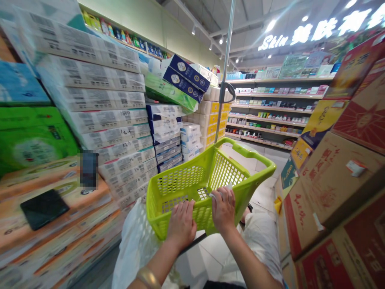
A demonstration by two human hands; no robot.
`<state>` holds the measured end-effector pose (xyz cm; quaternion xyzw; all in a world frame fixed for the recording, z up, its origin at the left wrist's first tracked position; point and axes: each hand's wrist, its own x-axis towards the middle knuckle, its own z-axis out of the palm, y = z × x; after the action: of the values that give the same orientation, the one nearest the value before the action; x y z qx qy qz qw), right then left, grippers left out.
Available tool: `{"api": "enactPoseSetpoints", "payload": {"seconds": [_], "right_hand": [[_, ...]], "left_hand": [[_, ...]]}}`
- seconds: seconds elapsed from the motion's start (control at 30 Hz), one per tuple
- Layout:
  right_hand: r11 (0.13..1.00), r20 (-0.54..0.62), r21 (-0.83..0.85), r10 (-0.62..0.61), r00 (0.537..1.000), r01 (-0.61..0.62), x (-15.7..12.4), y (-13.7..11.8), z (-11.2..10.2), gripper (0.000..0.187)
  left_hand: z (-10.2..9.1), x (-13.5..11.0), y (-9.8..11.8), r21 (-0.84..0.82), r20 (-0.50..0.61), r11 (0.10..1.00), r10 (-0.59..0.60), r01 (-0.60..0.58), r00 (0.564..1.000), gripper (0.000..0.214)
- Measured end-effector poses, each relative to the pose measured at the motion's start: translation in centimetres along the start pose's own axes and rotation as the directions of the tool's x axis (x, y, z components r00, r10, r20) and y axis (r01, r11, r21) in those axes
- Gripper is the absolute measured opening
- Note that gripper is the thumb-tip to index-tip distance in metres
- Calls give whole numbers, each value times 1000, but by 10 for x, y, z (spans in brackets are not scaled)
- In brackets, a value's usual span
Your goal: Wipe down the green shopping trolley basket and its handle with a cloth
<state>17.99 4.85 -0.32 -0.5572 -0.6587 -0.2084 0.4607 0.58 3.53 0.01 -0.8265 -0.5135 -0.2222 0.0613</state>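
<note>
I read the step in hand as handling the lime-green perforated plastic basket (pixel 203 212), standing between white plastic-wrapped packs (pixel 117 120) and brown cardboard cartons (pixel 331 176). My left hand (pixel 183 224) is clamped over its near rim; so is my right hand (pixel 224 208), with a thin white scrap (pixel 229 186), perhaps tissue. The next move calls for even pressure.

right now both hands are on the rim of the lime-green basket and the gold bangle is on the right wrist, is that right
Not quite: the gold bangle is on the left wrist, not the right, as the head view shows. The left hand and right hand are both on the lime-green basket's rim, as you say.
</note>
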Motion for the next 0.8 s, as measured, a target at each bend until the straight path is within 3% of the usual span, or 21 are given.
{"api": "enactPoseSetpoints", "payload": {"seconds": [0.17, 0.27, 0.4, 0.53, 0.67, 0.8], "right_hand": [[990, 47, 87, -114, 992, 110, -13, -23, 11, 22], [987, 55, 66, -153, 987, 150, -7, -7, 5, 22], [998, 7, -23, -65, 998, 65, 7, 22, -8, 21], [999, 12, -23, -29, 1000, 29, 7, 17, -7, 20], [994, 82, 14, -108, 991, 107, 3, 5, -2, 19], [984, 114, -44, -165, 980, 171, 14, 27, -14, 18]], "left_hand": [[1, -2, -4, -4, 0, 1000, 5, -5, 1000, 57], [1, -2, -6, -5, 4, 1000, 18, -18, 1000, 58], [2, -2, -5, 2, 2, 1000, 15, -15, 1000, 57], [4, 0, -3, 3, -13, 1000, 6, -6, 1000, 56], [5, 1, -4, -6, -31, 1000, 22, -22, 999, 55], [4, 1, -11, -26, -43, 999, 35, -36, 998, 53]]}}
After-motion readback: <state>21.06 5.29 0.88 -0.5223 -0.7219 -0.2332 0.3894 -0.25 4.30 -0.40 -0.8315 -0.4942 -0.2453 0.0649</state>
